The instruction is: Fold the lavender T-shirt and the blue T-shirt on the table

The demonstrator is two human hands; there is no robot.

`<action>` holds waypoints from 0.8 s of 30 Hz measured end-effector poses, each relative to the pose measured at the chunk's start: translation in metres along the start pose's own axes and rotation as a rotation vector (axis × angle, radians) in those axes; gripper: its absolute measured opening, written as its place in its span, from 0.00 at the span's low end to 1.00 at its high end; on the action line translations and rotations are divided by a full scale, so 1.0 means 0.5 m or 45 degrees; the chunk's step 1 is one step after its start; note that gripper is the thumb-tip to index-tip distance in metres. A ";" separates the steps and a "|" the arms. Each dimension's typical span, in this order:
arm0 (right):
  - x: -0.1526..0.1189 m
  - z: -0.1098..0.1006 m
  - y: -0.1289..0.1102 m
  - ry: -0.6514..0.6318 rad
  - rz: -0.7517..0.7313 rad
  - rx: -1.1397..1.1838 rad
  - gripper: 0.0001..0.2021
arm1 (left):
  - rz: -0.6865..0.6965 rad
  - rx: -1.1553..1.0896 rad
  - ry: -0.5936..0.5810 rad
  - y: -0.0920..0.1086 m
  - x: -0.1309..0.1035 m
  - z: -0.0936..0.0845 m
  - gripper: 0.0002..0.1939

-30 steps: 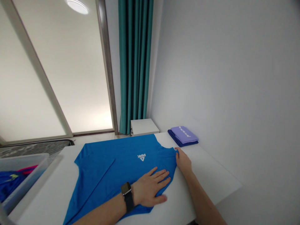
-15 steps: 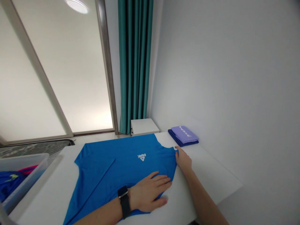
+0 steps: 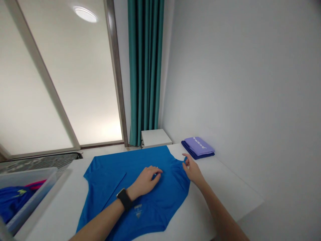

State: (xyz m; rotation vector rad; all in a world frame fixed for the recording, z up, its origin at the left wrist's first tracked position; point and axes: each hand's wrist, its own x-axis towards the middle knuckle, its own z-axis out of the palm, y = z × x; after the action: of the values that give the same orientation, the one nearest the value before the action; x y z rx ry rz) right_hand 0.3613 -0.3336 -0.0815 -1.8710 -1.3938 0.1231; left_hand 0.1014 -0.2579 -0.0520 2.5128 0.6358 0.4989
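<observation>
A blue T-shirt [image 3: 155,194] lies spread over the white table, with one sleeve or fold across its left part and a pale neck print near its lower middle. My left hand [image 3: 145,180], wearing a black watch [image 3: 124,199], is over the middle of the shirt, fingers loosely bent and the thumb apart; it covers the chest logo. At the shirt's right edge my right hand [image 3: 193,170] pinches the cloth between thumb and fingers, and the fabric there gathers into creases.
A folded purple garment [image 3: 199,146] lies on a dark blue one [image 3: 187,146] by the wall. On the left stands a translucent bin [image 3: 32,204] with blue and pink clothes. Behind the table [image 3: 225,187] are a small white cabinet [image 3: 155,136] and a green curtain [image 3: 145,83].
My left hand has moved up and left from the shirt's lower right, its fingers now bent. The right hand has shifted slightly left with the cloth, which is more creased; the neck print now shows.
</observation>
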 end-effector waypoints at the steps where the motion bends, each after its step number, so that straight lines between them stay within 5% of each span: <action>1: -0.005 0.007 -0.020 -0.030 -0.098 0.041 0.23 | -0.026 -0.008 0.025 -0.015 0.001 0.005 0.14; 6: -0.056 0.051 -0.102 -0.277 -0.395 0.179 0.27 | -0.075 -0.092 0.101 -0.062 -0.005 0.034 0.12; 11: -0.095 0.065 -0.134 -0.524 -0.483 0.205 0.25 | -0.034 -0.076 0.125 -0.067 -0.009 0.044 0.11; 18: -0.015 0.042 -0.096 -0.281 -0.199 0.149 0.16 | 0.065 0.109 0.032 -0.050 -0.014 0.035 0.12; 24: 0.055 0.086 -0.027 -0.183 -0.207 -0.041 0.17 | 0.087 0.194 -0.020 -0.037 -0.018 0.029 0.10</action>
State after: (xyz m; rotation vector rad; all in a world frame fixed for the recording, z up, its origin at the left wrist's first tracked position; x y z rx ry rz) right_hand 0.3400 -0.2866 -0.0927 -1.7959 -1.6490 0.1571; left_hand 0.0943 -0.2538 -0.0755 2.6869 0.6047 0.4705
